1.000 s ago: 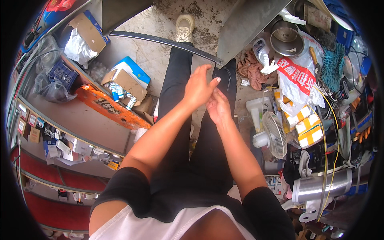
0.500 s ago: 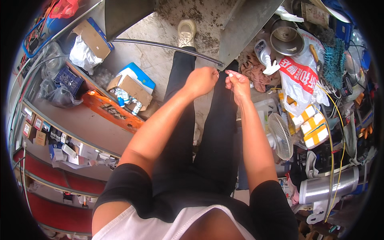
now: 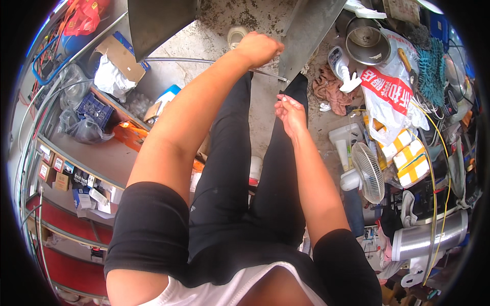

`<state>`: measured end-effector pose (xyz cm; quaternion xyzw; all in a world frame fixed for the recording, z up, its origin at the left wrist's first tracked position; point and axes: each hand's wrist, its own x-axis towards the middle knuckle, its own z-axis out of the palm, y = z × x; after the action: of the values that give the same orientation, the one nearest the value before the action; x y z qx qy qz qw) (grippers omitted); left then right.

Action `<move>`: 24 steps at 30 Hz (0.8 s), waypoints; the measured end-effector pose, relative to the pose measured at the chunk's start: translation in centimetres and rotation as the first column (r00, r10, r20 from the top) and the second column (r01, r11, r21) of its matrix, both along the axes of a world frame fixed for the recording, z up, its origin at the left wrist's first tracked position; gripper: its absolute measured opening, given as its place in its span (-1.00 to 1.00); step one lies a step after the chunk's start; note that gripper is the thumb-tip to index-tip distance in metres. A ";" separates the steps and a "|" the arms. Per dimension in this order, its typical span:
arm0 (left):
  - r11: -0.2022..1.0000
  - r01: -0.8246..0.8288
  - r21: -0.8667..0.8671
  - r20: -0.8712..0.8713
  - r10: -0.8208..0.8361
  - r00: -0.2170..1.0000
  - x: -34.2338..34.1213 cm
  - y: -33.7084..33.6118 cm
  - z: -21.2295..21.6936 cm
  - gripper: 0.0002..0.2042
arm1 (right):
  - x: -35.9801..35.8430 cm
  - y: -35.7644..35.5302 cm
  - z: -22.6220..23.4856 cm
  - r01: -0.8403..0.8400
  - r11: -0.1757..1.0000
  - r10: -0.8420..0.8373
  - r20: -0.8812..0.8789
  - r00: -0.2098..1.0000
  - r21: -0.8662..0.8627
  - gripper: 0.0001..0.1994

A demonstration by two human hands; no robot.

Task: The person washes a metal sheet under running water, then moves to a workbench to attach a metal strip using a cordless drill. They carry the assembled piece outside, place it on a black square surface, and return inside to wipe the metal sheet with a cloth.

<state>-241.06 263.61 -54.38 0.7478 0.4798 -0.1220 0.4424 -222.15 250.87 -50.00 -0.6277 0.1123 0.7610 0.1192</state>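
Note:
My left hand reaches far forward, curled into a fist beside the edge of a grey metal sheet. I cannot make out anything inside it. A thin metal rod runs across the floor just under that wrist. My right hand hovers lower, over my black trouser leg, with thumb and fingertips pinched together. Anything between them is too small to tell. The two hands are apart.
A second grey metal sheet leans at top left. Cardboard boxes and an orange box lie left, near shelves. A white fan, a metal pot, plastic bags, rags, cables and a silver duct crowd the right.
The hands were joined in front of me, then came apart. My left hand has stretched up to the metal sheet's edge, while my right hand stays lower. The view has tilted down.

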 end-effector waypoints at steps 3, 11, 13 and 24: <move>0.988 -0.016 0.156 0.019 0.013 1.000 -0.8 -1.7 -1.0 -0.88 | -0.5 0.3 0.6 0.028 0.999 -0.028 0.007 1.000 -0.021 -0.81; 0.955 -0.265 -0.131 -0.051 0.260 0.964 -0.4 -2.8 0.0 -0.83 | -2.5 -1.6 1.1 0.339 0.938 -0.347 -0.141 0.927 -0.079 -0.81; 0.831 -0.440 -0.341 -0.027 0.459 0.888 -0.3 -2.9 0.2 -0.81 | -2.4 -1.6 1.1 0.338 0.940 -0.341 -0.167 0.925 -0.051 -0.82; 0.729 -0.607 -0.317 0.083 0.659 0.747 -0.7 -0.4 0.7 -0.83 | -3.9 2.1 -1.1 0.086 0.985 -0.068 -0.125 0.990 0.146 -0.74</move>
<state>-241.72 263.26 -53.65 0.4787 0.6411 0.0447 0.5982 -226.04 252.97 -51.15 -0.5651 0.0855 0.7985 0.1889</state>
